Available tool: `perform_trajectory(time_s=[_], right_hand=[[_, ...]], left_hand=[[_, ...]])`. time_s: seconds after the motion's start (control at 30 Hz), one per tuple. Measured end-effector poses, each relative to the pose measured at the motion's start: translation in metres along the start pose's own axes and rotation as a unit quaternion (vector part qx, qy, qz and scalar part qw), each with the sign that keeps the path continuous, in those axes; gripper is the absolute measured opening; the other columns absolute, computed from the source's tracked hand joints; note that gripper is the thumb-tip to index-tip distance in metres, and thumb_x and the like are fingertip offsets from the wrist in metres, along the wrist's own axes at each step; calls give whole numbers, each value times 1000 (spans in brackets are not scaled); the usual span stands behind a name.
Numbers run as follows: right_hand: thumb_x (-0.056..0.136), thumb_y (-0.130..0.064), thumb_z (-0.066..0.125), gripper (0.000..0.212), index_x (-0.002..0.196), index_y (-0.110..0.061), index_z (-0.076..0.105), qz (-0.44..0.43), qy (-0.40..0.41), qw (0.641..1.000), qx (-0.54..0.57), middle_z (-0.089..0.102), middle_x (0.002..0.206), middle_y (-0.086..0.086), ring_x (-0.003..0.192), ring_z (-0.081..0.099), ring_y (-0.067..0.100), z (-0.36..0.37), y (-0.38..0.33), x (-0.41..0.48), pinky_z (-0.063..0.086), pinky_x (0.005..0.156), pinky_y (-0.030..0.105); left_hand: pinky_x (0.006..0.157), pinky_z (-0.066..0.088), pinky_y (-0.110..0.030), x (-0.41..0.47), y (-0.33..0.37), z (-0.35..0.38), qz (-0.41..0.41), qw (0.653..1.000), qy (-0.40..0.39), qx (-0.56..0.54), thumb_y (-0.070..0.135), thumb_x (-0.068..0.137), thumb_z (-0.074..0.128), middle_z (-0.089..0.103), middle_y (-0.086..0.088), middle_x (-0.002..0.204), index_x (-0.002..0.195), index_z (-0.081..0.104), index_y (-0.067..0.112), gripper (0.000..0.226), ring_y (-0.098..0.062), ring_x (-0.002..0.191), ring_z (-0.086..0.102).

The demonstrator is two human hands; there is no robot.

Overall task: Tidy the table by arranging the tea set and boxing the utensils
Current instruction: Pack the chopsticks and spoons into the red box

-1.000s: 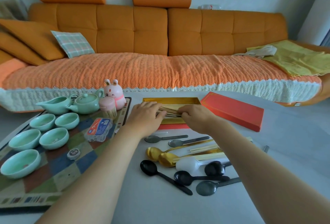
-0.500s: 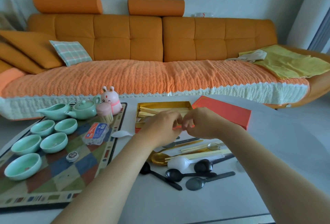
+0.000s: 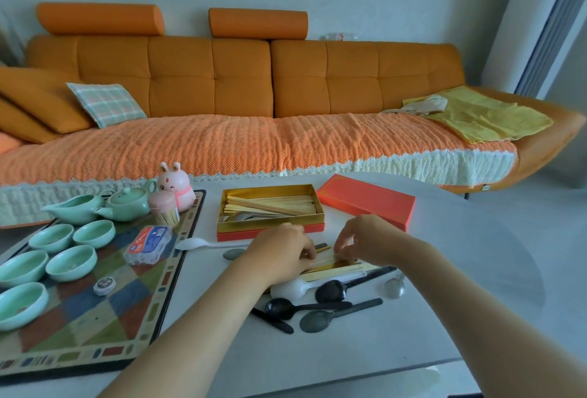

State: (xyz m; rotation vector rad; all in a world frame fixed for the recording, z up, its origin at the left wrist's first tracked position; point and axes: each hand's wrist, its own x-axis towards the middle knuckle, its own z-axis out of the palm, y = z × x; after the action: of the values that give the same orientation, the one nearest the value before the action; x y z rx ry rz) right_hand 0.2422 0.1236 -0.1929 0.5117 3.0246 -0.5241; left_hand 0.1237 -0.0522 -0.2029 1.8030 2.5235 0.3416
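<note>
At the near centre of the white table [image 3: 397, 343], both hands worked on the same small heap of utensils. The left hand [image 3: 281, 253] and the right hand [image 3: 365, 240] were just beside each other, fingers curled down onto some pale chopsticks [image 3: 336, 266] that lay across the heap. I judged that they were gathering the sticks into one bundle so they would go into the box together. How firmly the fingers had closed on the sticks, I could not tell; the fingertips were hidden and blurred.

At 12 o'clock from the hands stood the open gold box [image 3: 271, 226], with a red base. Inside it lay several pale chopsticks already, lengthwise, and under them something grey that was maybe a spoon. Its red lid [image 3: 365, 202] rested at about 1 o'clock, off the box, so the boxing was clearly not finished.

At 6 o'clock from the hands lay the black spoons [image 3: 320, 307] and a white spoon [image 3: 293, 288], still loose. Another white spoon [image 3: 198, 243] lay alone at 9 o'clock.

Further to 9 o'clock, on the checkered mat [image 3: 95, 331], the tea set seemed arranged: five green cups [image 3: 71, 262], empty as far as I saw, with the teapot [image 3: 127, 204] and the pitcher [image 3: 74, 208] behind them.
</note>
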Motion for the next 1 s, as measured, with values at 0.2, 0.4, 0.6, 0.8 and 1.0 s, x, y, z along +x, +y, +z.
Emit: perform_trajectory(time_s=[0.2, 0.4, 0.6, 0.8, 1.0], right_hand=[[83, -40, 73, 15, 96, -33, 76, -23, 10, 1000, 9, 65, 92, -20, 79, 55, -4, 6, -9, 5, 39, 64, 16], [82, -44, 72, 17, 97, -35, 74, -38, -15, 999, 32, 68, 95, -20, 82, 59, -5, 3, -11, 8, 47, 75, 19], [96, -34, 54, 24, 107, -28, 74, -30, 34, 997, 59, 69, 105, -12, 91, 59, 3, 4, -16, 16, 46, 80, 23], [96, -11, 50, 28, 96, -26, 74, -28, 94, 993, 66, 62, 86, -14, 74, 59, 7, -1, -29, 32, 47, 65, 20], [87, -30, 63, 16, 88, -24, 78, -62, 13, 996, 68, 72, 87, -13, 81, 63, 0, 1, -44, 41, 54, 79, 26]], left_hand=[[76, 45, -29, -1, 2, 4, -41, 999, 12, -30, 39, 91, 65, 54, 12, 101, 100, 70, 32, 12, -10, 100, 48], [79, 45, -30, -2, 0, 2, -82, 996, 20, -36, 30, 94, 61, 56, 9, 107, 98, 68, 28, 8, -13, 102, 52], [79, 43, -28, 1, -23, -13, -110, 990, 69, -64, 29, 99, 53, 55, 10, 111, 102, 62, 26, 10, -10, 95, 50], [74, 45, -29, -1, -39, -24, -126, 979, 121, -102, 29, 96, 57, 55, 12, 103, 95, 59, 28, 3, -10, 93, 54], [73, 49, -26, -7, -30, -21, -88, 986, -23, -139, 38, 88, 69, 64, 17, 89, 94, 70, 33, 8, -3, 85, 58]])
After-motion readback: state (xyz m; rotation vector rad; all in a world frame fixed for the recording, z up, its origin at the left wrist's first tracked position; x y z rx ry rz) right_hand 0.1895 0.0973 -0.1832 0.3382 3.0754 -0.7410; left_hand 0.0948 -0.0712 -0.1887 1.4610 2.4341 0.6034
